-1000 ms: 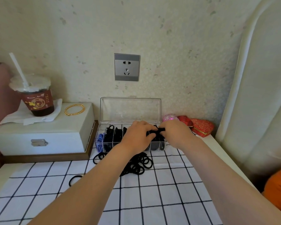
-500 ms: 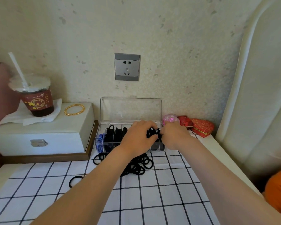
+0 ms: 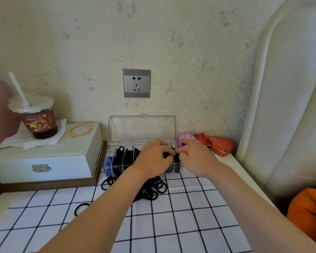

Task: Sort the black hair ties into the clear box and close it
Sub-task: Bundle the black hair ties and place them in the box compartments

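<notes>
Two hands, left (image 3: 153, 157) and right (image 3: 195, 157), reach forward over the open clear box (image 3: 141, 130), fingertips together pinching black hair ties (image 3: 169, 155). Cup (image 3: 39, 125) label unreadable.

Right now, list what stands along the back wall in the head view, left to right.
Iced drink cup → gold bangle → clear box → pink ornament → red heart-shaped box.

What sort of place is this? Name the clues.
Probably a bedroom corner, a bedside table. A padded headboard stands at the right, a white jewelry box carries a gold bangle, and a wall socket sits just above.
</notes>
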